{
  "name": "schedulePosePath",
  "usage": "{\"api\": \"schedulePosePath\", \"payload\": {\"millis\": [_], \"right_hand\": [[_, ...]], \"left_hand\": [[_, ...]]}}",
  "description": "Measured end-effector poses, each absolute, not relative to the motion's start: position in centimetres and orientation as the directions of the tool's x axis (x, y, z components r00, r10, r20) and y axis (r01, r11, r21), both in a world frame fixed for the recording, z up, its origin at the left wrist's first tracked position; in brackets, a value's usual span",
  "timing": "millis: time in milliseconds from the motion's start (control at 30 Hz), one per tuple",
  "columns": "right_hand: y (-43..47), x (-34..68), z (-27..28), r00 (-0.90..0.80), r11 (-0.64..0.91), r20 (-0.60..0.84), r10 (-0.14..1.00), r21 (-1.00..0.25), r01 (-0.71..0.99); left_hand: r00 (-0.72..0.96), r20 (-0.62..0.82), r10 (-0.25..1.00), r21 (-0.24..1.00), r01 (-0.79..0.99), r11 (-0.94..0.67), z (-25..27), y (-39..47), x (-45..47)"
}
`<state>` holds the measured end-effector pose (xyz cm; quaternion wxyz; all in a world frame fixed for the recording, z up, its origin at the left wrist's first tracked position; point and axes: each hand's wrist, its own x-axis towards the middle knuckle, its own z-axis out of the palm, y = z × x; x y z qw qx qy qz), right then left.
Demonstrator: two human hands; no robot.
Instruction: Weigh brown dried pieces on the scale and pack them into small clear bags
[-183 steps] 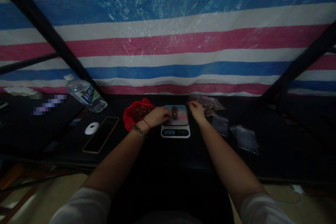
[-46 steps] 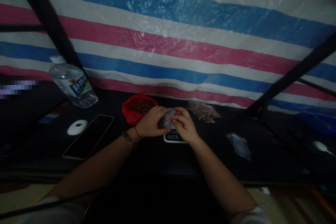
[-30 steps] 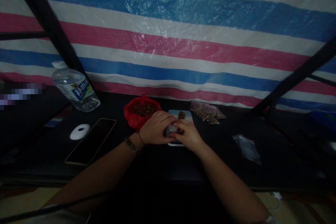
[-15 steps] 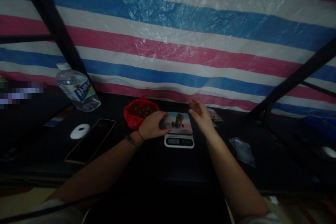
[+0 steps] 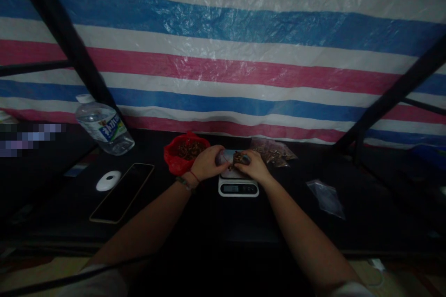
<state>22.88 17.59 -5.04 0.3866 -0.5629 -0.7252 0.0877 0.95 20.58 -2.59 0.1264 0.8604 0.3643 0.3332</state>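
Observation:
A white digital scale [image 5: 239, 189] lies on the dark table, its display facing me. On its platform stands a small cup [image 5: 238, 158] filled with little brown pieces, too small to name for sure. My right hand [image 5: 257, 167] has its fingers closed around the cup, hiding much of it. At the left of the platform my left hand [image 5: 208, 163] pinches a clear plastic bag [image 5: 219, 158], partly hidden by the fingers. Behind that hand sits a red bowl-like container [image 5: 170, 154] holding many similar brown pieces.
Bags of brown pieces [image 5: 275, 152] lie behind the right hand. An empty clear zip bag [image 5: 326, 198] rests farther right. To the left are a phone [image 5: 121, 193], a white oval case [image 5: 108, 181] and a water bottle [image 5: 104, 125]. A striped plastic sheet [image 5: 223, 69] hangs behind the table.
My right hand has come down and left from beside the scale and closed on the cup. My left hand stays at the platform's left with the bag. The view has shifted slightly.

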Motion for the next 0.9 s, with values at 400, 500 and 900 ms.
{"api": "schedulePosePath", "payload": {"millis": [400,500,900], "right_hand": [[16.5,22.7,-3.7,-0.058,0.386,0.441,0.895,-0.704,0.597],[16.3,22.6,-3.7,-0.041,0.362,0.410,0.911,-0.747,0.558],[16.4,22.8,-3.9,-0.147,0.485,0.506,0.850,-0.643,0.592]], "left_hand": [[0.551,0.453,0.701,0.460,0.528,-0.713,-3.9,20.5,1.3],[0.542,0.456,0.706,0.469,0.528,-0.708,-3.9,20.5,1.4],[0.529,0.457,0.715,0.505,0.507,-0.698,-3.7,20.6,1.5]]}}
